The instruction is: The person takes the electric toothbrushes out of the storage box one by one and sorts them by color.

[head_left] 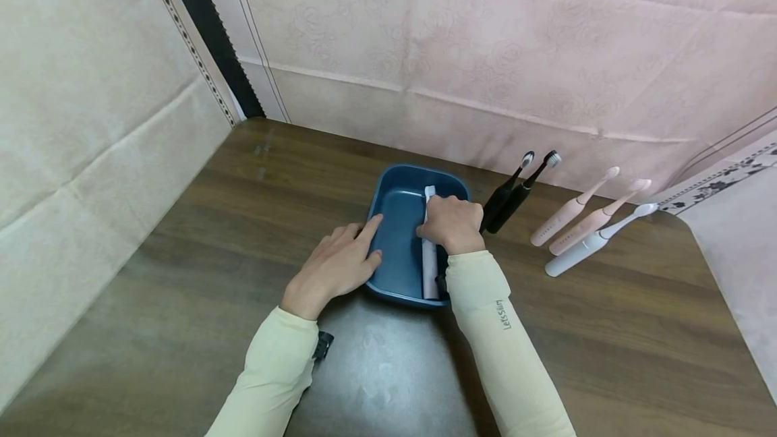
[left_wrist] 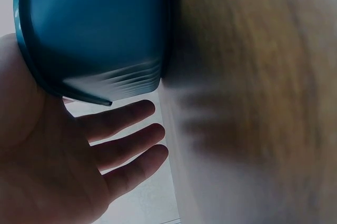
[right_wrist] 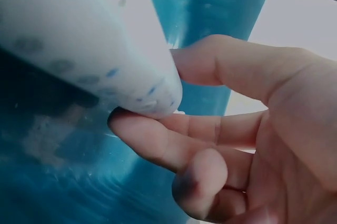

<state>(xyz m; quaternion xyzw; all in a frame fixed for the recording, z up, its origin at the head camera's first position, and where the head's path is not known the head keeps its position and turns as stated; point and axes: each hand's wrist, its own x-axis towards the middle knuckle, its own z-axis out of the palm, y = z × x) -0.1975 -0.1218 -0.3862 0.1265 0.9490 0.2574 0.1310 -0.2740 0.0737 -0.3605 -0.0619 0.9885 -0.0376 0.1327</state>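
Note:
A blue plastic bin (head_left: 397,248) stands on the table. Inside it, along its right side, lies a white electric toothbrush (head_left: 430,275). My right hand (head_left: 452,221) reaches over the bin and pinches this toothbrush between thumb and fingers. Close up in the right wrist view, its white handle (right_wrist: 95,34) has a row of grey marks and small blue ones. My left hand (head_left: 336,261) rests against the bin's left rim, its index finger and thumb over the edge. In the left wrist view, the other fingers (left_wrist: 129,153) stretch out loosely beside the bin's outer wall.
Right of the bin, two black electric toothbrushes (head_left: 512,197) lie side by side. Farther right are two pink toothbrushes (head_left: 577,221) and a pale white one (head_left: 585,251). Cloth-covered walls (head_left: 455,52) bound the wooden table (head_left: 243,248) at the back and sides.

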